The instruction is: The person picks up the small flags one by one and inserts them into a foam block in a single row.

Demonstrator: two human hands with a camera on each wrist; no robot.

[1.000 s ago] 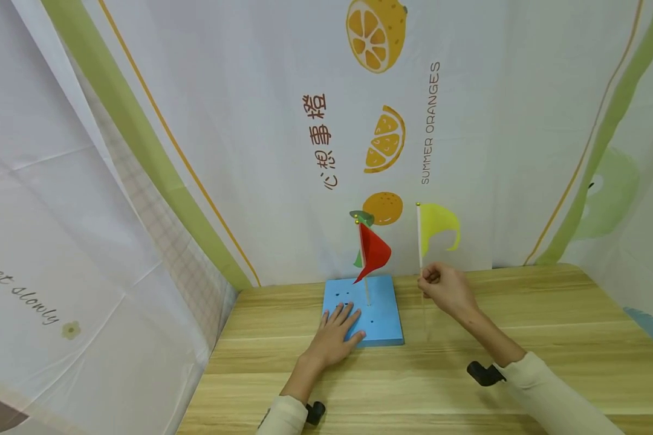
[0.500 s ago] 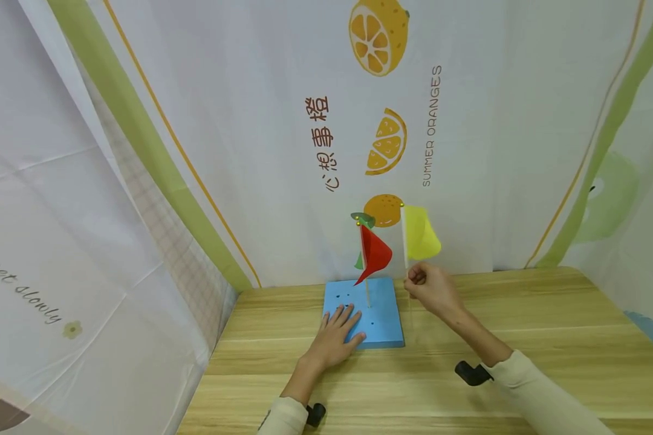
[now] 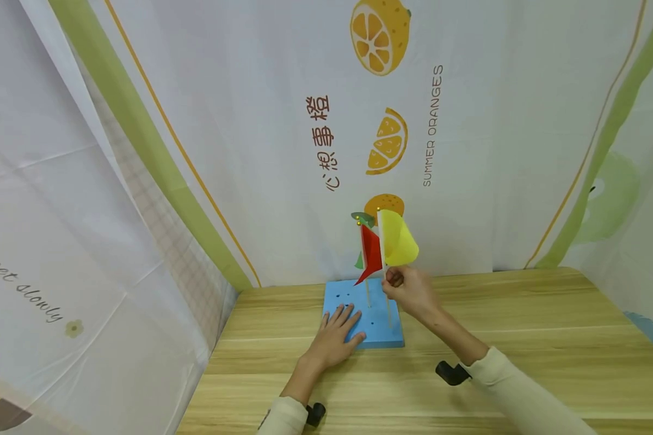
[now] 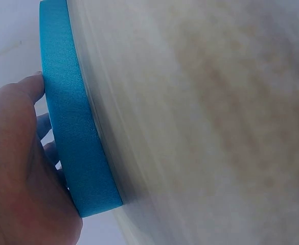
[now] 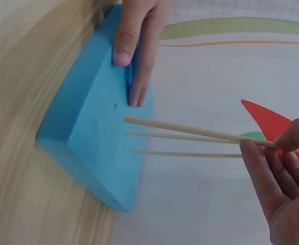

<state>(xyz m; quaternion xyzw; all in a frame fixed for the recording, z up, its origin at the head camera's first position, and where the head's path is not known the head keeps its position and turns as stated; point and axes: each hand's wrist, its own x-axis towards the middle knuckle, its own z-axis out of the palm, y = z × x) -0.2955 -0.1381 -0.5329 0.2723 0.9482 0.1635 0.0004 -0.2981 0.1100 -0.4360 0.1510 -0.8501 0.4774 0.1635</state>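
A blue foam block [image 3: 381, 337] with several small holes lies on the table. My left hand [image 3: 332, 341] rests on its left part with fingers spread; in the left wrist view the thumb and fingers lie on the block's top. My right hand [image 3: 413, 293] pinches the wooden stick of a yellow flag [image 3: 397, 238], held nearly upright over the block's right side. In the right wrist view the bottom tip of that stick [image 5: 190, 130] is over the block; whether it touches cannot be told. A red flag [image 3: 370, 251] stands in the block, with a green flag [image 3: 358, 261] partly hidden behind it.
The wood-grain table [image 3: 522, 320] reaches back to a white curtain [image 3: 250, 121] printed with oranges and lettering. More cloth hangs at the left and right. Black wrist cameras [image 3: 451, 373] stick out below both sleeves.
My right hand has carried the yellow flag leftward from beside the block to over its right side. The yellow flag now overlaps the red one in view. My left hand has stayed put.
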